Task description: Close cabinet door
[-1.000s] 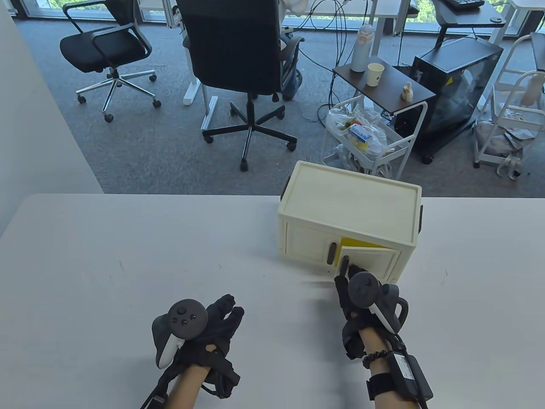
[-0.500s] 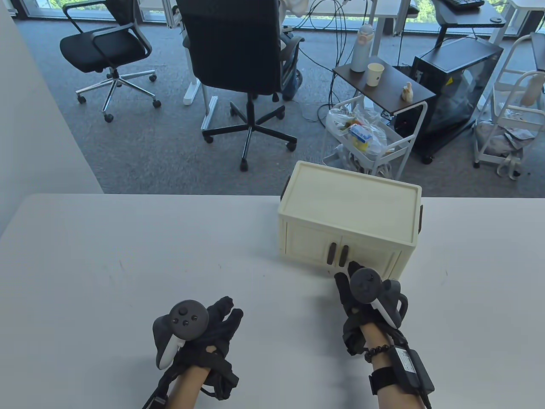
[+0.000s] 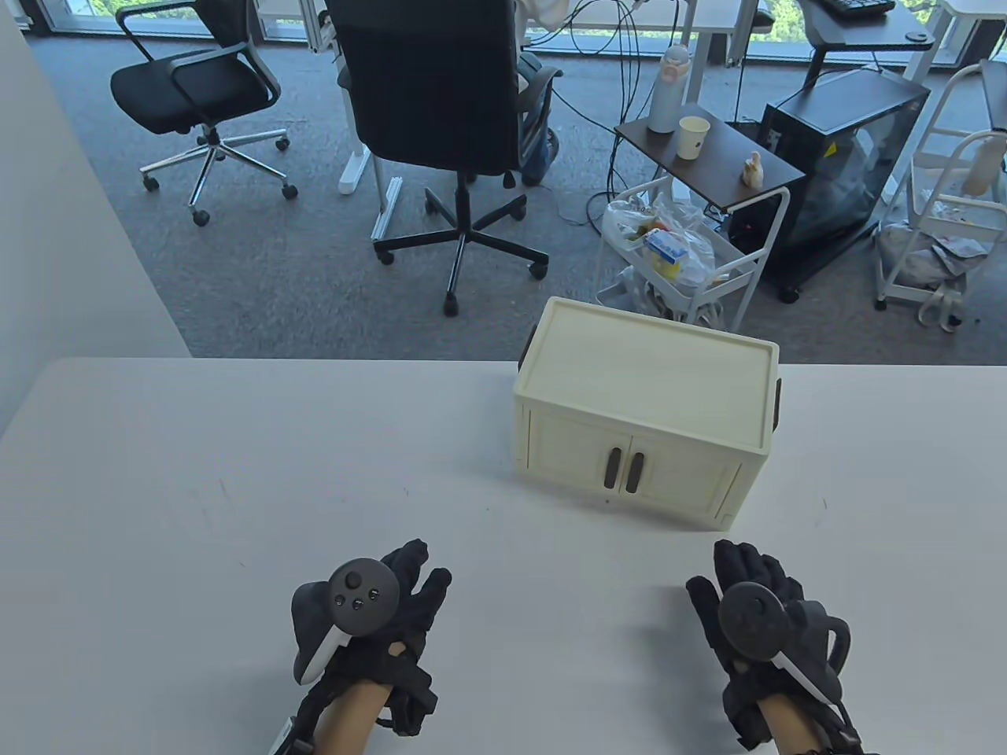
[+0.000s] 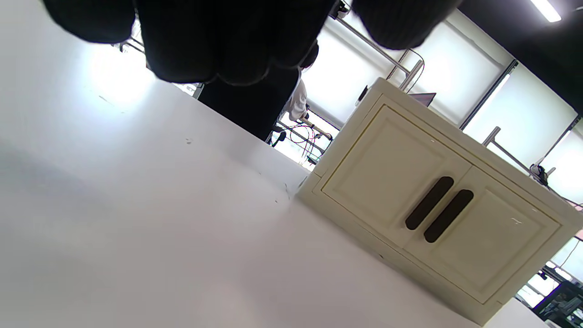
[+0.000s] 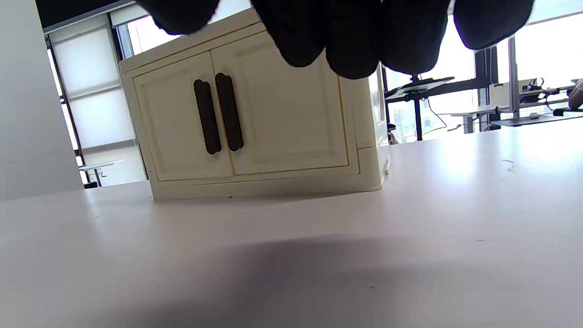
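Table view: cream cabinet (image 3: 645, 409), both doors flush; both hands' fingers (image 3: 417, 574) spread, holding nothing.

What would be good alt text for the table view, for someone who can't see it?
A small cream plastic cabinet with two dark brown handles sits on a white table, both its doors shut. Nearer the camera, the left hand and the right hand, in black sensor gloves, lie over the tabletop, apart from the cabinet. Black office chairs stand on grey carpet behind.
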The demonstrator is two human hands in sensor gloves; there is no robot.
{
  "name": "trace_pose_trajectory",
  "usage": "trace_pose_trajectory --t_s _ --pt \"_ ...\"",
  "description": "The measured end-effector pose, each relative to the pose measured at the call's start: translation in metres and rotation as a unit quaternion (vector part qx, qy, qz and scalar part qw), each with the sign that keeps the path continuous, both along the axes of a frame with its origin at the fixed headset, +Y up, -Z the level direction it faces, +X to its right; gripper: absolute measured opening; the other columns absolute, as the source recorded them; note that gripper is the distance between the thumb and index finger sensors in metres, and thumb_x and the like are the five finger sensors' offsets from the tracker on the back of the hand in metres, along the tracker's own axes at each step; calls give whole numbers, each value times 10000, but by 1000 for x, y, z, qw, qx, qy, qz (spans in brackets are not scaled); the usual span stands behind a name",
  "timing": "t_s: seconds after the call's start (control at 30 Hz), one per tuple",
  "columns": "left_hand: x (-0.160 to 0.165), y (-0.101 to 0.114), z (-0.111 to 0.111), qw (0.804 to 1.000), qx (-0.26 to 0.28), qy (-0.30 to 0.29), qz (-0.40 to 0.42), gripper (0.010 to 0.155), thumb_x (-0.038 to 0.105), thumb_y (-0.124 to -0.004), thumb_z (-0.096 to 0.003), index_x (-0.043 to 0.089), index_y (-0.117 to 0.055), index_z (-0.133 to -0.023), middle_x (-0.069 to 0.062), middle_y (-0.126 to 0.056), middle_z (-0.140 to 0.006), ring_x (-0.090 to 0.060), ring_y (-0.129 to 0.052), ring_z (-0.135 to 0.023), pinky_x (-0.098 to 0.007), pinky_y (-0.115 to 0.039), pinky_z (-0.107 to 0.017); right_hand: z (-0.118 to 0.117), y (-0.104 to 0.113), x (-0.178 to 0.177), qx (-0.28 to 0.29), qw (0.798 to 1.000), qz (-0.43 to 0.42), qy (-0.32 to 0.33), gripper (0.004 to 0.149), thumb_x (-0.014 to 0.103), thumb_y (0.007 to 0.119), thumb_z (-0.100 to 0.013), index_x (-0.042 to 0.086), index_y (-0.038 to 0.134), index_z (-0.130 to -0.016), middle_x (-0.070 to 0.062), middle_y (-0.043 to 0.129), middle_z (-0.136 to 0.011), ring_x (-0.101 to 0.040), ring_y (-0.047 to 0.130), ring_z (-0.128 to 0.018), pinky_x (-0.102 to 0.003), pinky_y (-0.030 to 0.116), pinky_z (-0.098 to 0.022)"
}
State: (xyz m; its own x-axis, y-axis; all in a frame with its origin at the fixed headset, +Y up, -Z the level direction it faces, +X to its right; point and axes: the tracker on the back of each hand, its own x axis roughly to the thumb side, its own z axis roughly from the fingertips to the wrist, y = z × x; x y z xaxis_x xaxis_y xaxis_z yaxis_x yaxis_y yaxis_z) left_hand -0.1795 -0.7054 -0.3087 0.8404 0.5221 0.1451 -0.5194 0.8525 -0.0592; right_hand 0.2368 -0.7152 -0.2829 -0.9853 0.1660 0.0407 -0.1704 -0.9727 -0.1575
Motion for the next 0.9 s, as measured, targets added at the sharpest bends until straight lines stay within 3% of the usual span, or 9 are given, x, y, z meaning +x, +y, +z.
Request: trace_pose_trajectory --t_s 0.07,0.2,0.43,0.9 --pt "3 -1 0 999 7 -1 -35 663 450 -654 -608 4 -588 -1094 -323 -639 -1060 -569 -757 -926 -734 -604 -629 9 -6 8 17 1000 24 -3 682 477 599 -593 -1 549 -1077 -320 577 -1086 -598 598 -955 -756 546 -649" --pt "6 0 2 995 23 3 -95 674 454 -654 -608 4 -571 -1103 -334 -612 -1072 -582 -728 -941 -744 -587 -633 11 -9 14 -6 999 53 5 704 478 599 -593 -5 497 -1094 -332 492 -1113 -624 499 -973 -775 490 -653" --pt "11 8 7 984 54 3 -170 714 467 -646 -611 2 -505 -1134 -353 -523 -1108 -617 -629 -986 -768 -530 -646 12 -10 18 -27 999 30 2 742 479 595 -596 -14 404 -1116 -345 396 -1132 -641 392 -983 -788 434 -652" --pt "11 8 11 983 45 6 -180 720 477 -641 -610 17 -491 -1143 -357 -482 -1124 -630 -587 -1004 -777 -508 -652 16 -5 12 -24 999 -12 18 744 481 593 -597 -20 410 -1116 -353 398 -1130 -649 407 -978 -790 439 -651"
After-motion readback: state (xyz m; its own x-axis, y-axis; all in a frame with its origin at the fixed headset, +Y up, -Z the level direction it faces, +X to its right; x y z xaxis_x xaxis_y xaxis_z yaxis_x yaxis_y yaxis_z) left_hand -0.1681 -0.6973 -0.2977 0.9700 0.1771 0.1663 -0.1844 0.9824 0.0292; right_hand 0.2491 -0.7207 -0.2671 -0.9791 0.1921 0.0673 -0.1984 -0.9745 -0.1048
